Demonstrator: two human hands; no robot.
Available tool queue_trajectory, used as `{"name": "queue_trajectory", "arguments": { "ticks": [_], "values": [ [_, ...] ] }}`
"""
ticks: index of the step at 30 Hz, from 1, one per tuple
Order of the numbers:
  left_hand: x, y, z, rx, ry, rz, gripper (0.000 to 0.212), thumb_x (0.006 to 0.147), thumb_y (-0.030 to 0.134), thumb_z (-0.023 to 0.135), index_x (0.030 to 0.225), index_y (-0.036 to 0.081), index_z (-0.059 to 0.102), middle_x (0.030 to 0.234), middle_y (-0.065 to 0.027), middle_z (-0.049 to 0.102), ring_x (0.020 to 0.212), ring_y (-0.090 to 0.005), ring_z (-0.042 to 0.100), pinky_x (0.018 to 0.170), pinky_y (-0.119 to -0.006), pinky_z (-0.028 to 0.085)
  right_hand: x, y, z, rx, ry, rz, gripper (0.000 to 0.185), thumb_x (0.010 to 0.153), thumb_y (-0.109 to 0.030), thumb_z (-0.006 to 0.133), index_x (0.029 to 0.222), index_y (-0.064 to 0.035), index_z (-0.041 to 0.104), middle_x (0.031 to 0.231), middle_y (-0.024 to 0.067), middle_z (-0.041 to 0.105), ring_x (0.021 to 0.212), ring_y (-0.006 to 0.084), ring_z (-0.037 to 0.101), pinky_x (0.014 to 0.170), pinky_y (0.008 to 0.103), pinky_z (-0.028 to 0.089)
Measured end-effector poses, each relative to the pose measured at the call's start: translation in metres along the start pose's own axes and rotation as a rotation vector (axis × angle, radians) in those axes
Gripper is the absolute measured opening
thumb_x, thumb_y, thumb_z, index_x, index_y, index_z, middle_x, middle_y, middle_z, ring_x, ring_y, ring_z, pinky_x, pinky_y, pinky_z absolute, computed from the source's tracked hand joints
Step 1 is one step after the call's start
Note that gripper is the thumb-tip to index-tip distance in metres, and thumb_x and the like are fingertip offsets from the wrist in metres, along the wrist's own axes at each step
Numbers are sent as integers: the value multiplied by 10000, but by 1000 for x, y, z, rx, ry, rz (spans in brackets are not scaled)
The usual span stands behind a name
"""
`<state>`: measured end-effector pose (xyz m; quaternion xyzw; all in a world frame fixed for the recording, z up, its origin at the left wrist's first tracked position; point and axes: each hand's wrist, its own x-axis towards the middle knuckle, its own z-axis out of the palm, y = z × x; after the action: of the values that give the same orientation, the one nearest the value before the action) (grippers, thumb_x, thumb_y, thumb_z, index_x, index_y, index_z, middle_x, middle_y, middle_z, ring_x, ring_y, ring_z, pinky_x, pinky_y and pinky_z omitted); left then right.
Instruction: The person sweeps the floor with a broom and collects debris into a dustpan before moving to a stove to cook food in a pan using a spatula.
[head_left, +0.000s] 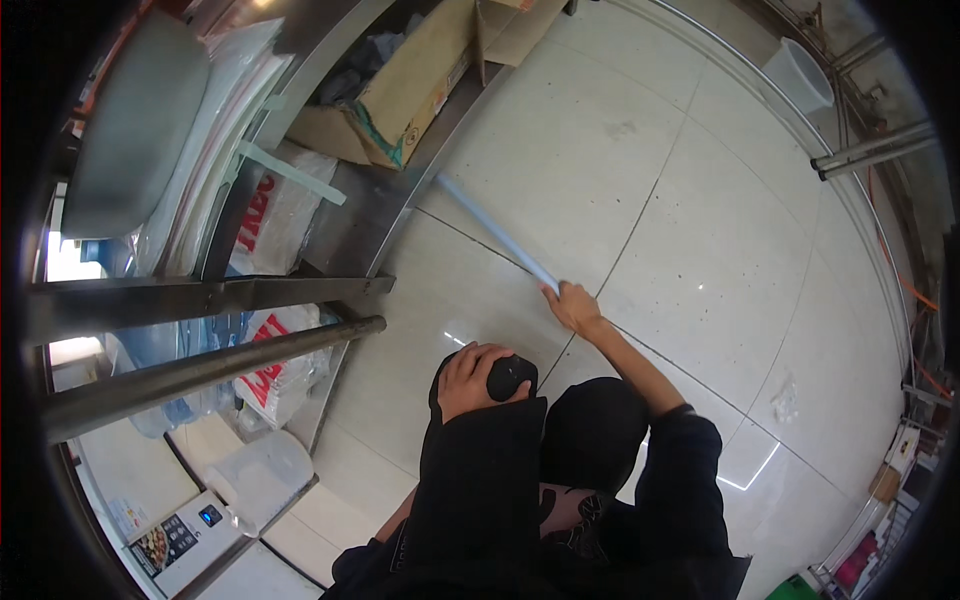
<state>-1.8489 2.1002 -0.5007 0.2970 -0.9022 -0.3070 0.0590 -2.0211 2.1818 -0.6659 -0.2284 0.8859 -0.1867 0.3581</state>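
Observation:
My right hand (574, 306) is closed around the near end of a pale blue pole (495, 232). The pole slants away over the tiled floor to the lower edge of a steel shelf (367, 202), where its far end meets that edge; whether more lies hidden beneath, I cannot tell. My left hand (469, 382) lies over my bent knee in black cloth, fingers and thumb curved about a rounded black shape (510, 376). Whether that shape is the knee or a separate thing is unclear. Small dark crumbs are scattered on the floor tiles (660, 247).
On the shelf sit an open cardboard box (420, 82) and white plastic bags (281, 217) with red print. Metal legs (225, 364) jut in at the left, near a translucent bin (262, 480). A curved metal rail (780, 86) and a white bucket (801, 75) are at the right.

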Motion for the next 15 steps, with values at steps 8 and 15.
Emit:
{"name": "queue_trajectory", "arguments": {
  "ticks": [8,15],
  "values": [
    [7,4,31,-4,-62,-17,394,553,302,652,913,196,531,958,32,505,1008,-205,438,846,-356,339,-149,145,-29,-351,-35,201,465,749,-454,425,807,-12,559,756,208,564,728,362,544,616,444,421],
    [16,-1,13,-79,6,71,358,582,249,660,897,128,539,932,-40,516,930,-242,469,802,-359,365,-531,241,-81,-334,-50,1092,456,653,-386,605,794,47,575,767,229,572,759,352,563,635,405,444]
  ]
}}
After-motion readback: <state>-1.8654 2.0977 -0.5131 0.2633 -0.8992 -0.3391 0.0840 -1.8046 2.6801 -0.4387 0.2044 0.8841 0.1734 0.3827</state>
